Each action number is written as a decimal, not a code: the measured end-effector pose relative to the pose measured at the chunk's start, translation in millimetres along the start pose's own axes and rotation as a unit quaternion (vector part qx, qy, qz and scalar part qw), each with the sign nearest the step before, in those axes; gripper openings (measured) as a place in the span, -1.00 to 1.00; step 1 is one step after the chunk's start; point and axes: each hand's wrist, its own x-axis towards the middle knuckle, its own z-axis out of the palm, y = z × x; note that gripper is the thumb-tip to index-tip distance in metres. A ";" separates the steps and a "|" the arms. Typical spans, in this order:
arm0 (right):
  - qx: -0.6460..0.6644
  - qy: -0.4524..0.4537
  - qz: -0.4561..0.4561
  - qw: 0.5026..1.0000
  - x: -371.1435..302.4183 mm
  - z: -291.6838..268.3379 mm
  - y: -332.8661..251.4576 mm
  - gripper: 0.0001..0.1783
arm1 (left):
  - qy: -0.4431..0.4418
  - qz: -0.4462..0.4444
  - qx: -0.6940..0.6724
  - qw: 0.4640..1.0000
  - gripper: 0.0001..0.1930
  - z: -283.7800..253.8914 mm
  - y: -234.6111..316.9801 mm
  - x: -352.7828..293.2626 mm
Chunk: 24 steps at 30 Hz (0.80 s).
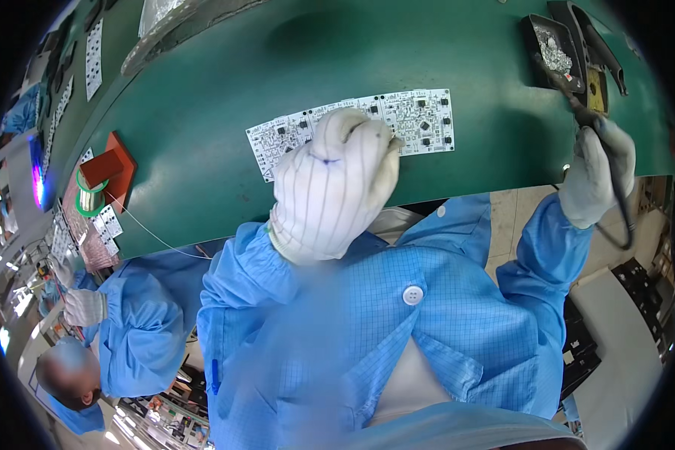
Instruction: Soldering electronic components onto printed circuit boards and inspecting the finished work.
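A strip of joined white circuit boards [420, 120] with small black parts lies on the green bench in front of me. My left hand [337, 176], in a white striped glove, rests over the middle of this strip with its fingers curled closed. It hides part of the boards, and whatever its fingertips hold is out of sight. At the right, my gloved right hand [601, 169] grips a soldering iron [583, 111] by its dark handle. The iron's front end reaches to a black tray [531, 45] of silvery solder scraps, and its cable hangs below the hand.
Left on the green bench [202, 142] stands a red-brown holder [120, 169] with a spool of solder wire [90, 199]; its thin wire runs toward my left sleeve. Small white boards [107, 225] lie beside it. A co-worker in a blue coat [146, 322] works at the left.
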 end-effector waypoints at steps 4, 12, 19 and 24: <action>0.049 -0.240 -0.046 0.968 42.3 10.4 -19.1 -0.92 | 0.068 0.017 0.023 0.997 -0.78 13.9 4.1 14.5; 0.093 -0.277 -0.020 0.956 52.2 55.4 1.0 -0.79 | 0.083 0.001 0.040 0.996 -0.76 28.6 11.2 17.6; 0.063 -0.331 0.043 0.941 59.0 11.0 30.8 -0.75 | 0.066 0.004 0.043 0.997 -0.73 31.7 34.0 17.6; -0.054 -0.411 -0.263 0.871 68.0 4.9 43.7 -0.77 | 0.071 0.007 0.034 0.997 -0.72 32.7 34.0 17.7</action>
